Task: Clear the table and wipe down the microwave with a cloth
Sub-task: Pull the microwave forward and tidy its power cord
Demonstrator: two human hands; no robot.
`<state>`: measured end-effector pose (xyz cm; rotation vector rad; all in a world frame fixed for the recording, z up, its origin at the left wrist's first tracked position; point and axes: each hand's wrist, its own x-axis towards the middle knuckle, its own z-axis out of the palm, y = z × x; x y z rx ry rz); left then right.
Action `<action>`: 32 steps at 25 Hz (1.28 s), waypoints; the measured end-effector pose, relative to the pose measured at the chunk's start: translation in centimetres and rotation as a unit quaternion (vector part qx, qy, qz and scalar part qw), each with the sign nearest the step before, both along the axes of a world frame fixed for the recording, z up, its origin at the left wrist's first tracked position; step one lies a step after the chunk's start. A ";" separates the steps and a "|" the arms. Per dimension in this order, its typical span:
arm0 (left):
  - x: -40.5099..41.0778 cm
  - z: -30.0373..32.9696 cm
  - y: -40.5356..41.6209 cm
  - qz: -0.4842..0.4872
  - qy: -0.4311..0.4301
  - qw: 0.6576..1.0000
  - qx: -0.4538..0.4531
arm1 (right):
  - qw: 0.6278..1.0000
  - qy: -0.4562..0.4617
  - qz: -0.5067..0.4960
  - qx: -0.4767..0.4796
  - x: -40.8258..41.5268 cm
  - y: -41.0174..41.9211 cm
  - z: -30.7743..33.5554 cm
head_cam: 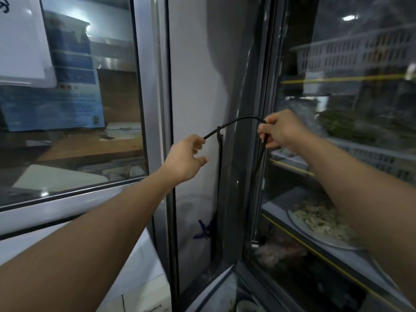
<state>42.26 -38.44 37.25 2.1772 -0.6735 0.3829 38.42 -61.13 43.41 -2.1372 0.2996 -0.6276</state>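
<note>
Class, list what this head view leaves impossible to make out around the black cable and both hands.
- Black cable: its lower run blurs into the dark door frame; its ends are unseen.
- Left hand: whether it pinches the cable is hidden by its own fingers.
- Right hand: grips the cable.
- White appliance, bottom edge: cut off, label unreadable.
- Shelf food behind glass door: blurred by reflections.
</note>
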 end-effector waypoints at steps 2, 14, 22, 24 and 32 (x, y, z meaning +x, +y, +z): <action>-0.2 -2.0 -1.4 -0.027 0.054 0.998 -0.010 | 1.000 -0.011 0.010 0.017 0.2 1.0 0.7; 1.6 -8.4 -2.7 0.011 0.216 0.946 -0.243 | 0.989 -0.091 0.033 0.112 1.4 3.4 1.4; 5.5 -5.8 4.6 0.147 0.111 0.964 -0.194 | 0.975 -0.134 0.071 0.161 2.0 2.5 -1.4; 6.7 -5.2 4.9 0.133 0.110 0.974 -0.148 | 0.974 -0.137 0.071 0.168 2.4 2.2 -1.7; 9.9 -4.0 4.1 0.054 0.116 0.990 -0.065 | 0.972 -0.152 0.045 0.175 3.3 1.0 -3.8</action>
